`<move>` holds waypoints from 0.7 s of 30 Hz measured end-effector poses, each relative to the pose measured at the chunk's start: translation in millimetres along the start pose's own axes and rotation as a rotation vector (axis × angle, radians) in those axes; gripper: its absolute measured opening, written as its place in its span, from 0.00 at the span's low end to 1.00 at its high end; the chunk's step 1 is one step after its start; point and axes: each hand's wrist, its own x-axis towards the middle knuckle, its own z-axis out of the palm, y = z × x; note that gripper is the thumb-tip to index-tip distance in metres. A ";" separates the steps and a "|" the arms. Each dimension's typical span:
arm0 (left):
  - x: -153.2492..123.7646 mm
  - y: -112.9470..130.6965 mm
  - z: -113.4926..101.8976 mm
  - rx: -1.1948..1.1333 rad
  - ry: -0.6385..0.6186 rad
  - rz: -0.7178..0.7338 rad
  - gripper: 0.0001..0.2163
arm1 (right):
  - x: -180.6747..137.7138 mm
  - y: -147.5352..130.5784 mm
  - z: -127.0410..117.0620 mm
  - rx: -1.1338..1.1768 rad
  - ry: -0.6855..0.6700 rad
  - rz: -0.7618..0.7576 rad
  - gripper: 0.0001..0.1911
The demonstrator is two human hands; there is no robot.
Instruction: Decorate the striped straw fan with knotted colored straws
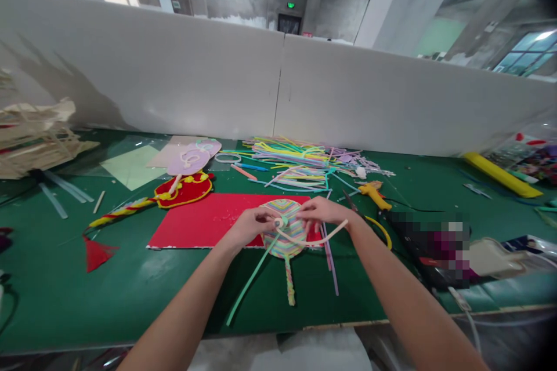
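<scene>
A round hand fan (287,248), covered in striped pastel pipe cleaners, lies partly over the red board's front edge. Its twisted handle (290,290) points toward me. Near the fan's centre, my left hand (250,226) pinches the curled end of a cream pipe cleaner (324,239), whose free end bends off to the right. A mint green pipe cleaner (252,284) trails from the same spot down to the left. My right hand (324,211) is over the fan's right side, fingers bent and drawn together; what they hold, if anything, is hidden.
Under the fan is a red board (195,223). Behind it lies a pile of pastel pipe cleaners (291,153). A red and yellow fan (185,190) with a tassel rests at left. To the right are a yellow glue gun (375,194) and scissors (350,200). A white partition (174,75) borders the back.
</scene>
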 end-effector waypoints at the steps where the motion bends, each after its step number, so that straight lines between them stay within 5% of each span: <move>1: 0.6 -1.2 -0.5 -0.002 0.009 -0.003 0.13 | 5.1 -0.1 7.8 0.003 0.001 -0.004 0.19; 7: 3.6 -7.8 -1.8 -0.002 0.046 -0.006 0.14 | 15.0 -9.7 38.4 -0.013 0.120 -0.004 0.15; 21: 2.8 -4.5 -4.4 0.023 0.118 0.024 0.13 | 20.3 8.5 59.0 0.087 0.386 -0.090 0.17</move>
